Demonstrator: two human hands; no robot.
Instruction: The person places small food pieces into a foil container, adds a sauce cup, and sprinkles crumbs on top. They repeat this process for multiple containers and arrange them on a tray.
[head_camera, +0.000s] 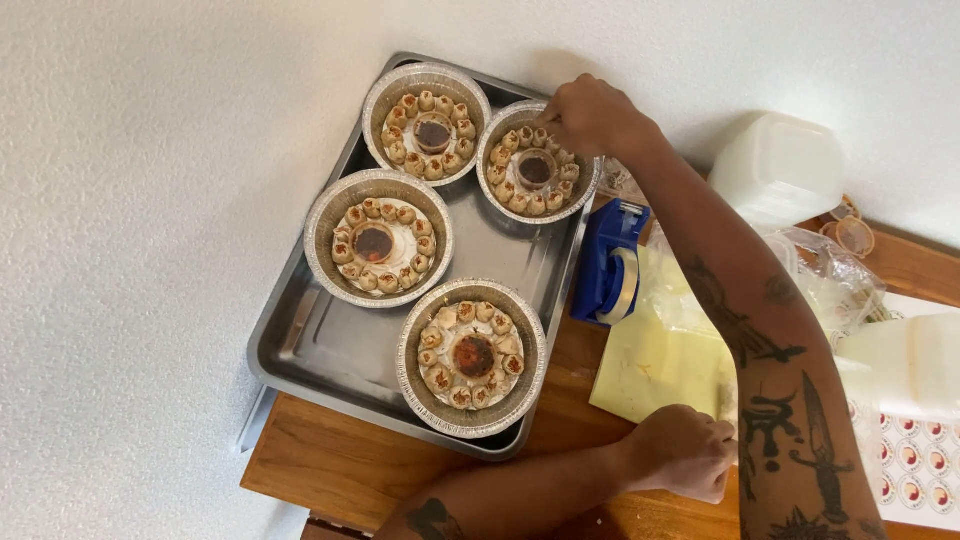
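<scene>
I saw a steel tray (330, 350) at the worktop's (320, 450) edge, carrying four round foil pans. Each already held a full ring of small dumplings around a cup of dark sauce, so the filling looked done to me; none had a lid. The right hand (590, 115) was at the far right pan (490, 172), fingers bunched over its far rim, and I could not tell what they pinched, if anything. The left hand (685, 450) lay curled in a loose fist on the near edge of a yellow sheet (650, 370), apparently empty, though its palm was hidden. The other three pans sat untouched. Just right of the tray stood a blue tape dispenser (608, 262), then a clear bag (830, 270), white tubs (778, 168) and a sheet of round stickers (915, 460). The worktop was brown wood, and beyond it spread a plain, white, textured surface (150, 200).
</scene>
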